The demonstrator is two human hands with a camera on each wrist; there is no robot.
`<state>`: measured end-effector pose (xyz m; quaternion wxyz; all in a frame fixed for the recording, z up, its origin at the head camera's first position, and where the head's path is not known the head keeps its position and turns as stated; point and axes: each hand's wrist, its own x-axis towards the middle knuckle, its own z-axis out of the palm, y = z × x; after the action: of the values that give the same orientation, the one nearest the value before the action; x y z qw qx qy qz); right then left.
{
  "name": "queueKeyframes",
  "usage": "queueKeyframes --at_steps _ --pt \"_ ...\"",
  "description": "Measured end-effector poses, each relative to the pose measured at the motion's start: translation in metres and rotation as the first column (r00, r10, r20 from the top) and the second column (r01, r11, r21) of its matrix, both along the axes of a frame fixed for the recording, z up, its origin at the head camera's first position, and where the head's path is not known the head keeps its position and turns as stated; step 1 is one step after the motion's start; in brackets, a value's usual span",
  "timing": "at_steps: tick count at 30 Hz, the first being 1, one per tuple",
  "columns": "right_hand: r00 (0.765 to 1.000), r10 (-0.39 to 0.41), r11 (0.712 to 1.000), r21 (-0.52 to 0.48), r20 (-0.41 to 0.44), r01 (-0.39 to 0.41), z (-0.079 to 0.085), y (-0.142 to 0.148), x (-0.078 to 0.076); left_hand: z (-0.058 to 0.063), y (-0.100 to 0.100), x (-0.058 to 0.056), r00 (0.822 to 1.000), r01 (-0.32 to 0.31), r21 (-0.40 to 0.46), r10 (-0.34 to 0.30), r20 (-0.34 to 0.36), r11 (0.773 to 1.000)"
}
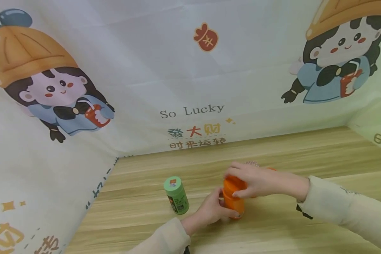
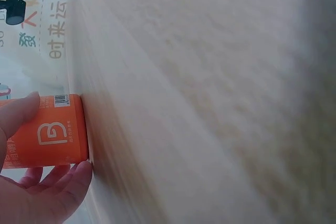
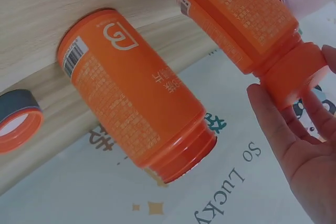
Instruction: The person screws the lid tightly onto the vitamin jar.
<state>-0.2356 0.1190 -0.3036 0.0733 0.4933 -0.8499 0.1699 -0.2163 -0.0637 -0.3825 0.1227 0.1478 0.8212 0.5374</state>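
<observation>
An orange bottle (image 1: 234,203) with white print stands on the wooden table. My left hand (image 1: 211,209) grips it low down, thumb on one side and fingers on the other, as the left wrist view also shows. At its top my right hand (image 1: 254,179) holds the orange screw cap (image 3: 296,72) between thumb and fingers. Neck ridges show just below that cap in the right wrist view. Beside it stands a second orange bottle (image 3: 131,87), uncapped, with its neck bare; my right hand and wrist mostly hide it in the head view.
A green lidded canister (image 1: 176,195) stands on the table, left of my hands. In the right wrist view a loose orange and grey cap (image 3: 21,121) lies near the uncapped bottle. White printed cloth (image 1: 139,88) hangs behind the table and along its sides.
</observation>
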Motion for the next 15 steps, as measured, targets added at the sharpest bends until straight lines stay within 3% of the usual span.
queueKeyframes --at_steps 9,15 --pt "0.997 0.077 0.995 0.062 0.013 -0.078 0.003 0.002 -0.005 -0.002 0.001 -0.001 1.0 0.002 -0.013 -0.002 -0.005 1.0" --pt "0.988 0.133 0.983 0.119 0.08 -0.142 0.01 0.0 -0.009 -0.002 0.0 -0.002 1.0 0.003 -0.022 -0.003 -0.006 1.0"
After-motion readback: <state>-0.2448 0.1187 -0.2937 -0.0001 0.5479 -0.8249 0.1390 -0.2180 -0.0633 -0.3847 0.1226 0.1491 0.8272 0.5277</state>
